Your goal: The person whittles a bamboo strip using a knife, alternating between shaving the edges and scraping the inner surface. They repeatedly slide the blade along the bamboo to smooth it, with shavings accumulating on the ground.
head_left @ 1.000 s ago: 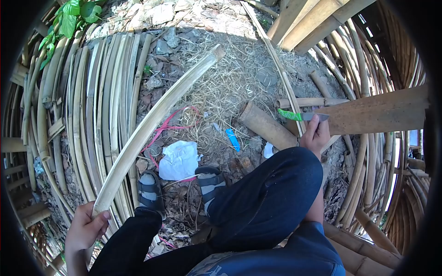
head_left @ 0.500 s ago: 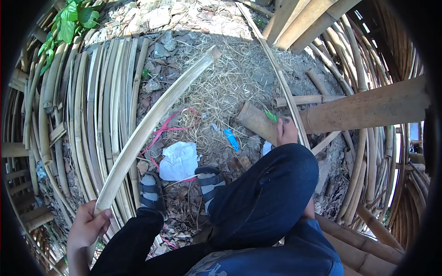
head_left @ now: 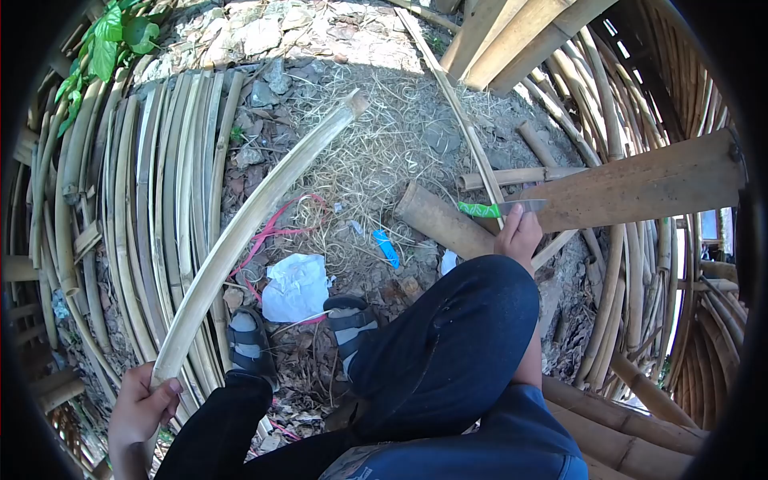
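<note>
My left hand (head_left: 144, 410), at the lower left, is closed round the near end of a wide split bamboo strip (head_left: 248, 224). The strip slants up and away, its pale inner side showing and its far end over the straw-like shavings. Beside my raised knee, my right hand (head_left: 520, 234) grips a knife (head_left: 478, 210), its green patterned handle toward the left and its blade toward the right. A long thin bamboo strip (head_left: 458, 108) runs from the top down to behind the knife. A thick bamboo pole (head_left: 632, 188) lies just beyond this hand.
Split bamboo slats (head_left: 164, 184) lie side by side at left. Bamboo shavings (head_left: 360, 160) cover the ground ahead. Near my feet are a white crumpled sheet (head_left: 294, 288), a blue wrapper (head_left: 386, 248) and pink twine (head_left: 276, 228). More bamboo poles (head_left: 616, 320) curve along the right.
My right hand has shifted slightly right and turned, bringing the knife's handle and blade into fuller view. My left hand still grips the wide strip. The whole view has shifted slightly.
</note>
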A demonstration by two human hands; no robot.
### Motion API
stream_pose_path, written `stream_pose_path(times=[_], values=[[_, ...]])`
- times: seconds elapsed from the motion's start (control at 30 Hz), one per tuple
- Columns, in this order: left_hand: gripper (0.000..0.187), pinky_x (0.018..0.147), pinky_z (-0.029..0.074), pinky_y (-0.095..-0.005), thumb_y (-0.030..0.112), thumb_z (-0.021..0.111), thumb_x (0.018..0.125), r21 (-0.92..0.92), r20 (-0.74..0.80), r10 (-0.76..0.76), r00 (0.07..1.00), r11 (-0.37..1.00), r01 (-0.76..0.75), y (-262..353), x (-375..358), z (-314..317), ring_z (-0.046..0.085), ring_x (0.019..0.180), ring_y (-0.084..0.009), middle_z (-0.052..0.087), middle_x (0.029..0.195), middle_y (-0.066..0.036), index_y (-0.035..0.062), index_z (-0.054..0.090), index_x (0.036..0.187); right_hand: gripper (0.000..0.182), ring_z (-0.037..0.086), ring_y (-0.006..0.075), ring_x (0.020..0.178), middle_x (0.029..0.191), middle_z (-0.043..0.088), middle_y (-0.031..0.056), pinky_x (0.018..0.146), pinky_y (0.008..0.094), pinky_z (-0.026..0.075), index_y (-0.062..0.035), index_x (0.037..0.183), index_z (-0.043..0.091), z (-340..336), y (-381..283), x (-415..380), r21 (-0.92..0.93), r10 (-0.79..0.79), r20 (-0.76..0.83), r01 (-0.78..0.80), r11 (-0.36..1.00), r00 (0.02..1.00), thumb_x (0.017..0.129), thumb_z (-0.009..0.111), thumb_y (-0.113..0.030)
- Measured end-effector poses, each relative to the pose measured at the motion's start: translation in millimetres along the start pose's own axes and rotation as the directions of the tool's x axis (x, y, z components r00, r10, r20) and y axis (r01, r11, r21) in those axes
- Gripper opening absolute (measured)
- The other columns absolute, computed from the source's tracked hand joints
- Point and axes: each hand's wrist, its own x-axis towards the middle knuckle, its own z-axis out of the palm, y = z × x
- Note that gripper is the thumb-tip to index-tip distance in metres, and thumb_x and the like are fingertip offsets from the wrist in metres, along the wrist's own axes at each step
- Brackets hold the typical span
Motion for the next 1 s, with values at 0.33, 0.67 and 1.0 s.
stream_pose_path(times=[0.33, 0.67, 1.0], values=[[0.024, 0.038, 0.034, -0.0231, 0.018, 0.063, 0.096, -0.036, 0.007, 0.003, 1.0, 0.999, -0.003, -2.3, -3.3, 2.9, 0.045, 0.039, -0.0077, 0.053, 0.053, -0.003, -0.0028, 0.059, 0.085, 0.024, 0.048, 0.0384, 0.054, 0.065, 0.049, 0.0197, 0.052, 0.0466, 0.036, 0.0019, 0.073, 0.05, -3.3, -17.8, 18.1, 0.047, -0.057, -0.067, 0.06, 0.997, 0.996, 0.096, 0.053, -0.006], [0.023, 0.038, 0.035, -0.0242, 0.019, 0.064, 0.095, -0.048, 0.032, 0.029, 0.999, 0.998, -0.028, 2.3, 0.2, 0.3, 0.045, 0.039, -0.0094, 0.052, 0.053, -0.003, -0.0017, 0.059, 0.086, 0.021, 0.042, 0.0128, 0.061, 0.065, 0.046, 0.0052, 0.055, 0.0313, 0.035, 0.0009, 0.075, 0.049, 24.1, 10.6, -18.6, 0.352, 0.271, 0.127, -0.298, 0.887, 0.954, 0.093, 0.058, -0.007], [0.021, 0.038, 0.035, -0.024, 0.015, 0.062, 0.096, -0.064, 0.036, 0.022, 0.999, 0.998, -0.02, 0.5, 1.4, -0.1, 0.044, 0.039, -0.0082, 0.052, 0.053, -0.003, -0.0023, 0.059, 0.085, 0.02, 0.046, 0.026, 0.058, 0.067, 0.047, 0.0144, 0.057, 0.0353, 0.038, 0.0007, 0.079, 0.049, 8.3, -0.2, -8.0, 0.126, 0.044, 0.044, -0.049, 0.991, 0.998, 0.096, 0.054, -0.007]])
